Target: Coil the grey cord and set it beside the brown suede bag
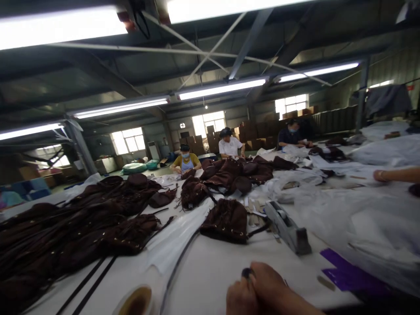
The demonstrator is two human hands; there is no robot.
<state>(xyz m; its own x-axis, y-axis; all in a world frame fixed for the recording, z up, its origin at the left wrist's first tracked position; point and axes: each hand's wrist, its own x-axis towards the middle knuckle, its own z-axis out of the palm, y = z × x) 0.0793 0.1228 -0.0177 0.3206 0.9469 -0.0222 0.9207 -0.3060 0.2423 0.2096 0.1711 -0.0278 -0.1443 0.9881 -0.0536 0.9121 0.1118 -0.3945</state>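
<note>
At the bottom of the view my left hand point(241, 298) and my right hand point(271, 284) are pressed together, both closed. A small dark rounded piece point(246, 273) sticks out at the top between them, pinched in the fingers. The rest of it is hidden, and motion blurs it. Beyond my hands a dark brown drawstring bag point(225, 221) with metal eyelets lies on the pale table point(203, 271), apart from them. To the right of the bag stands a grey tape dispenser point(288, 232).
Brown bags point(98, 218) lie heaped on the left, with another pile point(229, 173) farther back. Clear plastic bags point(354, 214) and purple material point(351, 271) are on the right. A tape roll point(134, 302) is near the front. Co-workers sit beyond; another person's arm point(398, 175) reaches in from the right.
</note>
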